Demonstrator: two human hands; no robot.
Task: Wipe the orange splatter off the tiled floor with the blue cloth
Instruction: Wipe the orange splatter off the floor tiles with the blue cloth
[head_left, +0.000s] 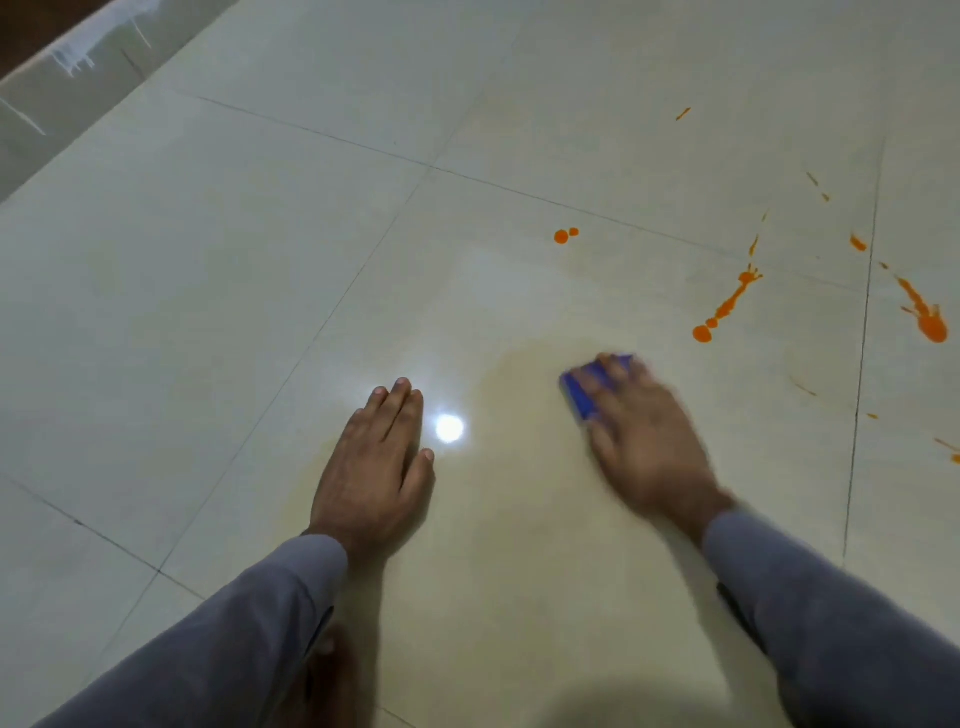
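Note:
My right hand (649, 441) lies flat on the folded blue cloth (582, 389) and presses it to the pale tiled floor (260, 260); the hand is motion-blurred and covers most of the cloth. Orange splatter (727, 306) lies beyond it to the upper right. Two small orange dots (563, 235) sit farther up, a larger blob (930, 322) lies at the right edge, and thin streaks trail away. A faint yellowish smear (524, 364) surrounds the cloth. My left hand (379, 467) rests flat on the floor to the left, fingers straight.
A white skirting and wall base (67, 88) runs along the upper left corner. A bright lamp reflection (449, 427) glares on the tile beside my left hand. Dark grout lines cross the floor. Grey sleeves cover both forearms.

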